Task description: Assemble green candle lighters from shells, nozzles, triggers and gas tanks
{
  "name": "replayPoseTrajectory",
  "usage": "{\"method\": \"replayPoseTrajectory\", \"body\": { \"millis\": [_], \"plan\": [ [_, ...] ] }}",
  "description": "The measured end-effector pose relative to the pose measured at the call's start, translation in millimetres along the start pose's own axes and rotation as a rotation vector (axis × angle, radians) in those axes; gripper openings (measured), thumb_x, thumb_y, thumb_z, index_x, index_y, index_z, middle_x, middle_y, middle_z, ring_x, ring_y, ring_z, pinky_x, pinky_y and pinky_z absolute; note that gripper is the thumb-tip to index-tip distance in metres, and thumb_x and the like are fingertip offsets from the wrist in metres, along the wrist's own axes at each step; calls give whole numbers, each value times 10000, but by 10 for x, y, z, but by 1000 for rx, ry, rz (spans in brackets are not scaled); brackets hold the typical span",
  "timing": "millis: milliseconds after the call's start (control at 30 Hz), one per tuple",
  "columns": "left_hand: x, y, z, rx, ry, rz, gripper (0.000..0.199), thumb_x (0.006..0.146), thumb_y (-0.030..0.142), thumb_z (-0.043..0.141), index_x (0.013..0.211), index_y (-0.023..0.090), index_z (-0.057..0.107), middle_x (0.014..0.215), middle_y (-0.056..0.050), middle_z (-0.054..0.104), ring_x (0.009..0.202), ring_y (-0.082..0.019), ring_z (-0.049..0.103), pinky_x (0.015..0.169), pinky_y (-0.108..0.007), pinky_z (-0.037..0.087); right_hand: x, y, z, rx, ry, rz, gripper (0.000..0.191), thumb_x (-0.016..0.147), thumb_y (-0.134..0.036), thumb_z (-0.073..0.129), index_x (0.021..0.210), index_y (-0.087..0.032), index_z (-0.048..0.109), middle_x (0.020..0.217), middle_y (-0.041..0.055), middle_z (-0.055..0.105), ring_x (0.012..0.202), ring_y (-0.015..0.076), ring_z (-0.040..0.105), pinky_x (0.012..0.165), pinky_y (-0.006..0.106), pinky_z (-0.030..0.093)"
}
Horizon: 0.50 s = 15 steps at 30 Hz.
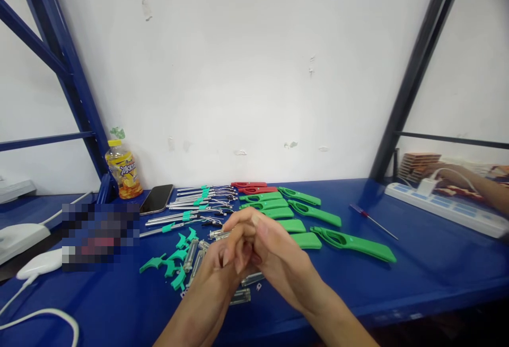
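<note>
My left hand (220, 270) and my right hand (280, 251) meet over the front middle of the blue table, fingers curled and touching at the tips. Whatever they pinch, if anything, is hidden behind the fingers. Small clear plastic tubes (240, 297) lie under and beside them. To the left of my left hand is a loose group of teal trigger-shaped pieces (170, 268). Beyond the hands are green lighter-handle shells (361, 246) and red shells (248, 184). Metal rods (167, 218) with teal clips and thin wires lie in a row behind the teal pieces.
A screwdriver (374, 221) lies to the right. A phone (157, 199) and yellow-capped bottle (124, 172) stand back left; white cables (47, 312) cross the left side. A power strip (445, 210) lies at the right, near another person's arm (487, 188). Blue posts frame the table.
</note>
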<state>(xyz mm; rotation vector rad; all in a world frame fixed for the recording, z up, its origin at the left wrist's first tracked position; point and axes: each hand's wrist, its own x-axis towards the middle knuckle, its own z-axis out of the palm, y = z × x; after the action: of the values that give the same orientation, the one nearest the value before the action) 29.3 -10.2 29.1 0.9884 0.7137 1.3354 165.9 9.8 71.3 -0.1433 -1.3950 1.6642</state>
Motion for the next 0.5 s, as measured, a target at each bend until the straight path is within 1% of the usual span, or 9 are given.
{"method": "replayPoseTrajectory", "body": {
  "millis": [100, 167, 200, 267, 333, 367, 433, 500],
  "plan": [
    [6, 48, 21, -22, -25, -60, 392, 838, 565, 896, 910, 209, 749, 963, -31, 723, 968, -213, 707, 917, -344, 575, 9, -18, 1, 86, 68, -14, 385, 1027, -569, 630, 1094, -204, 732, 916, 33, 659, 764, 123, 513, 719, 258, 363],
    [12, 103, 45, -46, -80, -125, 413, 837, 562, 893, 856, 184, 728, 963, -64, 739, 939, -241, 729, 883, -372, 587, 11, -31, 8, 151, 133, 12, 373, 1005, -566, 647, 1064, -206, 724, 922, 28, 610, 755, 121, 464, 678, 248, 337],
    [13, 136, 57, -66, -115, -156, 402, 839, 544, 892, 836, 183, 714, 973, -74, 746, 931, -252, 735, 874, -386, 591, 11, -36, 11, 168, 151, 37, 377, 996, -575, 650, 1064, -211, 718, 900, 19, 575, 743, 121, 441, 659, 243, 325],
    [12, 200, 76, -118, -181, -204, 310, 834, 451, 887, 851, 203, 701, 977, -62, 746, 939, -253, 729, 895, -405, 589, 10, -49, 13, 156, 164, 83, 394, 985, -602, 654, 1071, -221, 709, 847, -6, 491, 714, 118, 404, 628, 233, 303],
    [6, 248, 86, -160, -234, -234, 251, 812, 394, 873, 894, 214, 719, 969, -52, 735, 951, -249, 715, 931, -412, 579, 8, -63, 8, 135, 186, 95, 382, 985, -591, 669, 1086, -225, 709, 864, -13, 458, 683, 103, 349, 588, 218, 273],
    [3, 260, 91, -174, -258, -243, 262, 814, 413, 867, 908, 207, 735, 969, -57, 730, 949, -248, 710, 942, -413, 575, 7, -71, 4, 137, 195, 95, 369, 988, -575, 676, 1102, -226, 712, 896, -10, 466, 666, 95, 312, 557, 212, 247],
    [-4, 262, 102, -195, -285, -249, 363, 872, 540, 829, 895, 184, 759, 977, -71, 723, 945, -243, 704, 958, -413, 570, 2, -82, -3, 165, 172, 114, 351, 1002, -549, 675, 1170, -244, 717, 951, -5, 481, 634, 88, 238, 498, 208, 185],
    [-9, 236, 117, -186, -253, -242, 481, 930, 655, 752, 837, 184, 752, 956, -61, 713, 929, -225, 699, 943, -395, 571, -5, -79, -4, 199, 130, 133, 353, 1010, -546, 673, 1218, -265, 720, 982, -7, 470, 621, 83, 205, 468, 210, 142]
  ]
}}
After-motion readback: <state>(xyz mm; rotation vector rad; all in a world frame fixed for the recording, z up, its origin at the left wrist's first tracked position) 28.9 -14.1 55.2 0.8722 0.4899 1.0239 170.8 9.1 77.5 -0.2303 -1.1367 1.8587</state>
